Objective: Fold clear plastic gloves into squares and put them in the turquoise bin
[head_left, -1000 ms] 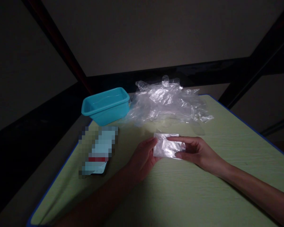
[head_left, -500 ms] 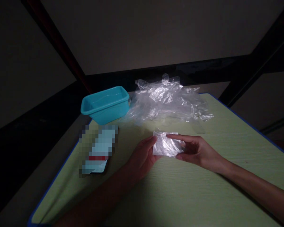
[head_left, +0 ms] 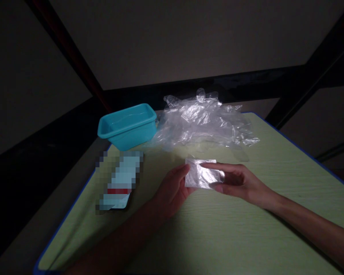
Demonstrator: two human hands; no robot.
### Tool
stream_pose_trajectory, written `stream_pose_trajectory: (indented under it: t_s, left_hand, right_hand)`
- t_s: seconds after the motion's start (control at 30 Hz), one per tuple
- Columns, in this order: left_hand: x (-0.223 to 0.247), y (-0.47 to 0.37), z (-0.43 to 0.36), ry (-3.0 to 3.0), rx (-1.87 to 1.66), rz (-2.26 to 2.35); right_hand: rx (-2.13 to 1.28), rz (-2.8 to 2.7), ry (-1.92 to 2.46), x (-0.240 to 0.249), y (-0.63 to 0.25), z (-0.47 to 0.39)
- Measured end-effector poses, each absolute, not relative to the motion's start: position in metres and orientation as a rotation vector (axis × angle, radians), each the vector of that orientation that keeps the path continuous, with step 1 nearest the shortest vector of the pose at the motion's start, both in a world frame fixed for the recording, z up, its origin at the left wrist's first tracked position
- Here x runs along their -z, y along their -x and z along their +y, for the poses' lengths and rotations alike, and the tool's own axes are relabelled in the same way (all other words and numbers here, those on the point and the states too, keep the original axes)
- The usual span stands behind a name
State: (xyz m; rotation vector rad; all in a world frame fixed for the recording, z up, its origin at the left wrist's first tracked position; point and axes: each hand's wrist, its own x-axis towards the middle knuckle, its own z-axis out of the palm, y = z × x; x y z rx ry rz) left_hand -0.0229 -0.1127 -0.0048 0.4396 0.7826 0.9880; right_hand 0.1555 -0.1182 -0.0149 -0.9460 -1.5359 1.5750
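Reference point for all places: the blue tub (head_left: 132,138), set at the far left corner of the bench (head_left: 246,236).

Item held: one plastic packet (head_left: 199,174), clear, shiny and folded into a small rectangle. It lies nearer the person than the tub and to the tub's right, above the bench or resting just on it; the angle does not settle which.

Left hand (head_left: 172,187): grasping the packet's left end, thumb on top and fingers beneath. This grip appears to serve as support, keeping the end flat and steady.

Right hand (head_left: 240,181): grasping the packet's right end, forefinger laid along the far edge, thumb at the near edge. The spread suggests an intent to keep the folds pressed together, as thin plastic tends to spring back.

Stock: one pile of clear plastic (head_left: 202,122), directly right of the tub, loose and crumpled. Its layers overlap and cannot be counted. Its position beyond the hands seems to leave working room in front.

Other: one flat item (head_left: 124,177) on the near side of the tub, masked by blur, possibly a phone.

Count: two hands, one packet, one pile, one tub, one flat item, one bench.
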Motion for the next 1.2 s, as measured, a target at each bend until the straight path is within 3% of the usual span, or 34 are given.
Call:
stream_pose_trajectory:
  t_s: [1.2]
  left_hand:
    - [-0.005,0.028,-0.110,-0.649,-0.923,0.821]
  right_hand:
    - [-1.421,-1.328,1.158,0.020,-0.161,-0.112]
